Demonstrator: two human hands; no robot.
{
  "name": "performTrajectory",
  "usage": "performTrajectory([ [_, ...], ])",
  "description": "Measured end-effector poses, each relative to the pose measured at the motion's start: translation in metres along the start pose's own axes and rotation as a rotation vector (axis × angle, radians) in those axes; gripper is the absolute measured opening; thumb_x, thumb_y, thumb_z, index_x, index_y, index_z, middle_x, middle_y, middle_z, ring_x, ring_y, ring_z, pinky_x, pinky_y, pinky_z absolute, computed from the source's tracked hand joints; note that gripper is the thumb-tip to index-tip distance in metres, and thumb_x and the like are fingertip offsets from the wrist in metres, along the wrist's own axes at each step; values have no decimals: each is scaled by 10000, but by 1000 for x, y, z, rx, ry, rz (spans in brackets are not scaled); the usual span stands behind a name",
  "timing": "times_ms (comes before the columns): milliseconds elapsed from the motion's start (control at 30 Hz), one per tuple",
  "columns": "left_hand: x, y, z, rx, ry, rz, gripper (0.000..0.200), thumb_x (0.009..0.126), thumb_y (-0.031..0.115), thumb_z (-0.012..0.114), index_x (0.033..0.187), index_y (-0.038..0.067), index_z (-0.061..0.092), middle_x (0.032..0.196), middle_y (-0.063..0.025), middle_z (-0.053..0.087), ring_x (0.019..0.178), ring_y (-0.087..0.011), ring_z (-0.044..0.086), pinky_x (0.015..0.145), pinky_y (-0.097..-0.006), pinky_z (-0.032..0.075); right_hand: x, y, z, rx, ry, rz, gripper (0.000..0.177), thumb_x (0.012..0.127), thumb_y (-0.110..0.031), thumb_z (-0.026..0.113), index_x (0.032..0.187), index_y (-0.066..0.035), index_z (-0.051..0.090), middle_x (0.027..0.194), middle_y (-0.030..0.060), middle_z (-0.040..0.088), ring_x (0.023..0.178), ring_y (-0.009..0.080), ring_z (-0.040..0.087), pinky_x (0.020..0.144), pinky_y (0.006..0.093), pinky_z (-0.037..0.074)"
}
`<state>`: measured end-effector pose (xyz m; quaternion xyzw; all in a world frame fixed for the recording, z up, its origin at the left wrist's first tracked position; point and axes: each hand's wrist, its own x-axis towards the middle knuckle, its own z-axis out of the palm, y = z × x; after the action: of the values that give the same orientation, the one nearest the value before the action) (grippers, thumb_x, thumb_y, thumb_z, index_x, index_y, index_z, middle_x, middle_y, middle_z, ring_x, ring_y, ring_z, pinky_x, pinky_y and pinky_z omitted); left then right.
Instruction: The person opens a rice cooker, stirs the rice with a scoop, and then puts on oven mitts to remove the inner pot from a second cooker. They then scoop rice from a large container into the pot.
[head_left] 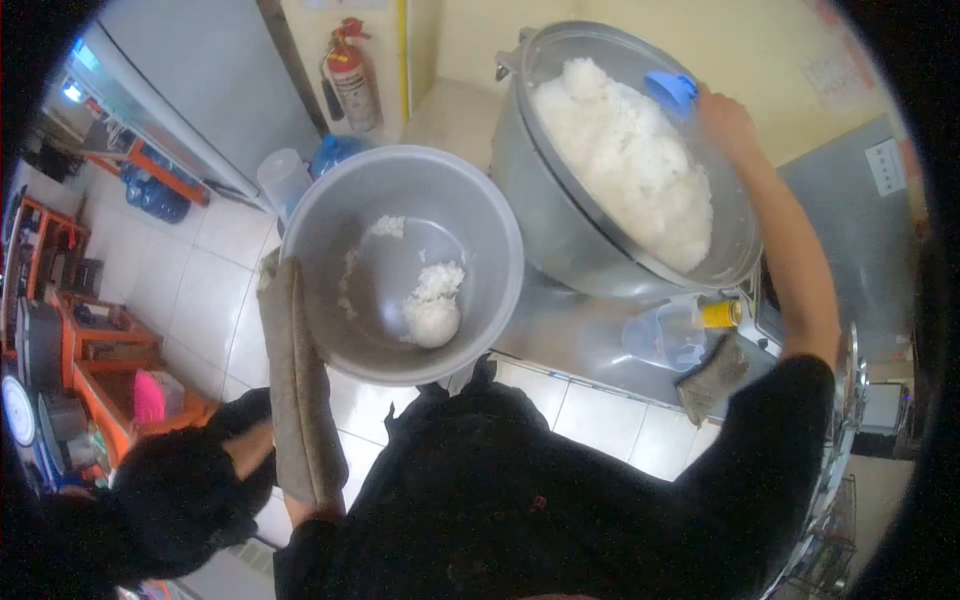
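My left hand, inside a long grey-brown oven mitt (298, 390), holds the left rim of a large grey basin (495, 270); the mitt hides my fingers. Inside the basin lie a rounded mound of white rice (433, 318) and a few loose clumps. My right hand (725, 125) reaches over the far right side of a big metal pot (540, 215), its fingers closed on a blue scoop (672, 92). Heaped cooked rice (635, 160) fills much of the tilted pot. The scoop is at the edge of the rice, near the pot's inner wall.
A clear plastic jug (668, 332) and another grey-brown mitt (714, 376) lie on the metal counter (570, 325). A fire extinguisher (350, 75) hangs on the wall behind. Another person in black (185, 490) is close at my left, near orange shelving (105, 350).
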<state>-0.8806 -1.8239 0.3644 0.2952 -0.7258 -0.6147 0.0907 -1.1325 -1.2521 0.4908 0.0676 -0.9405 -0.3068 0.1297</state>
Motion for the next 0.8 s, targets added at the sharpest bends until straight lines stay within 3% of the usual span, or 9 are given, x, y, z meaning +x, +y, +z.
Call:
performTrajectory([
  [100,10,-6,7,-37,-10,-23,523,947,300,489,1355,-22,547,1165,-209,648,1029,-279,649,898,-408,521,17,-5,67,157,-116,183,337,1040,-255,474,1304,-54,531,980,232,713,920,425,702,804,535,565],
  [167,11,3,9,7,8,-38,489,940,228,504,1361,-19,537,1184,-202,635,1060,-269,637,930,-397,503,23,-25,97,202,-30,-15,326,1040,-252,479,1272,-37,559,1049,253,692,994,426,682,843,537,547],
  [200,9,7,10,11,6,-45,489,940,228,504,1361,-19,537,1184,-202,635,1060,-269,637,930,-397,503,23,-29,80,202,-38,-17,326,1040,-252,479,1272,-37,559,1049,253,692,994,426,682,843,537,547],
  [267,0,9,10,-110,-40,-89,472,938,205,509,1354,-16,535,1189,-197,627,1068,-260,629,952,-381,487,10,-31,54,312,-367,-122,316,1041,-257,487,1224,-24,596,1079,262,678,1017,425,667,857,534,533],
  [367,24,-23,6,-194,-53,-106,456,940,202,520,1345,-8,542,1184,-188,628,1071,-250,623,957,-377,479,-11,-36,59,294,-359,-216,321,1046,-279,491,1177,-15,619,1057,265,677,979,426,669,839,536,529],
  [467,22,-13,7,14,12,-86,448,941,208,527,1342,8,549,1162,-171,635,1045,-249,626,935,-374,488,-44,-75,-12,358,-377,-201,303,1038,-233,478,1123,4,648,1026,252,688,973,408,676,856,510,533],
  [600,21,-20,6,66,-6,-60,447,943,215,529,1342,16,552,1160,-164,639,1035,-249,629,924,-369,494,-71,-100,-46,391,-368,-219,306,1034,-248,495,1103,7,650,998,250,687,958,418,673,854,517,531],
  [700,24,-26,3,85,-6,-23,446,943,220,531,1342,22,554,1158,-159,642,1029,-248,631,916,-366,498,-87,-102,-60,376,-330,-311,358,1035,-315,517,1251,-45,609,929,259,686,896,438,673,810,543,517],
  [800,30,-38,5,-238,-76,-12,437,947,227,535,1330,18,557,1148,-156,646,1014,-246,635,898,-360,505,-100,-94,-72,520,-356,-311,314,1022,-277,526,1068,-3,670,944,262,690,908,438,665,829,523,523],
])
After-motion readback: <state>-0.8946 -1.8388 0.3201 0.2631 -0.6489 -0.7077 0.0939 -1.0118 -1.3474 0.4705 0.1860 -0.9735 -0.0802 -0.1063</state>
